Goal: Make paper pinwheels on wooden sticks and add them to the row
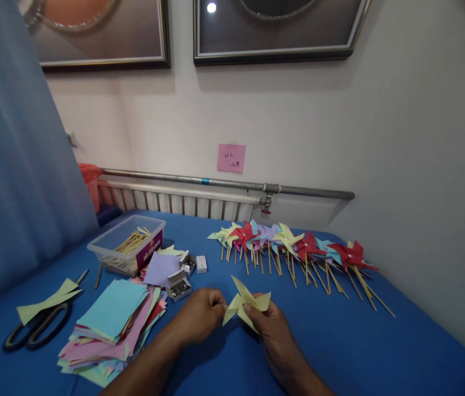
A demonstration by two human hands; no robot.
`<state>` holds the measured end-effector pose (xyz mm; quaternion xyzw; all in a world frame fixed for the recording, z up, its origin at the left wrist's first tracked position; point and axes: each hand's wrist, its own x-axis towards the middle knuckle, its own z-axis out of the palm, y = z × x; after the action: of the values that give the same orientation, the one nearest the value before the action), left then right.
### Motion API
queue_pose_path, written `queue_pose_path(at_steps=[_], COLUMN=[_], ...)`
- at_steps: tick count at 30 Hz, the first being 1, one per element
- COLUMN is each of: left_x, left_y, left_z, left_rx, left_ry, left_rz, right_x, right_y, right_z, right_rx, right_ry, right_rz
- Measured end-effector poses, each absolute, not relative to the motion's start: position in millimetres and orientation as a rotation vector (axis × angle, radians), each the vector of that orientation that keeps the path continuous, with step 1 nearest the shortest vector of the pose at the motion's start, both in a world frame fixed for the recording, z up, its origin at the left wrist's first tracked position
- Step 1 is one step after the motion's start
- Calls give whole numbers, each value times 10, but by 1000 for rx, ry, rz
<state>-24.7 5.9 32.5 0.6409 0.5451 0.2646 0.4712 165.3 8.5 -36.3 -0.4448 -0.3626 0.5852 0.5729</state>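
Observation:
A pale yellow paper pinwheel (245, 301) with folded points sits between my two hands above the blue table (352, 341). My left hand (200, 314) pinches its left edge with thumb and fingers. My right hand (269, 325) grips it from below and from the right. No stick is visible on this pinwheel.
A row of finished pinwheels on sticks (298, 250) lies along the far side. A stack of coloured paper squares (111, 327) lies left, with scissors (37, 325), yellow offcuts (46, 301), a clear tub of sticks (127, 245) and small boxes of pins (178, 287). A radiator and a pipe run along the wall.

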Motion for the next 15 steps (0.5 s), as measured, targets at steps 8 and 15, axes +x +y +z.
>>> queue_pose_path(at_steps=[8, 15], left_x=[-283, -264], left_y=[66, 29], left_z=[335, 336], left_rx=[1601, 1678], left_ry=[1330, 1355], left_rz=[663, 682], right_x=[1635, 1638], right_y=[78, 81], right_z=[-337, -342], right_rx=[-1064, -1091], right_ry=[-840, -853], right_rz=[1363, 1331])
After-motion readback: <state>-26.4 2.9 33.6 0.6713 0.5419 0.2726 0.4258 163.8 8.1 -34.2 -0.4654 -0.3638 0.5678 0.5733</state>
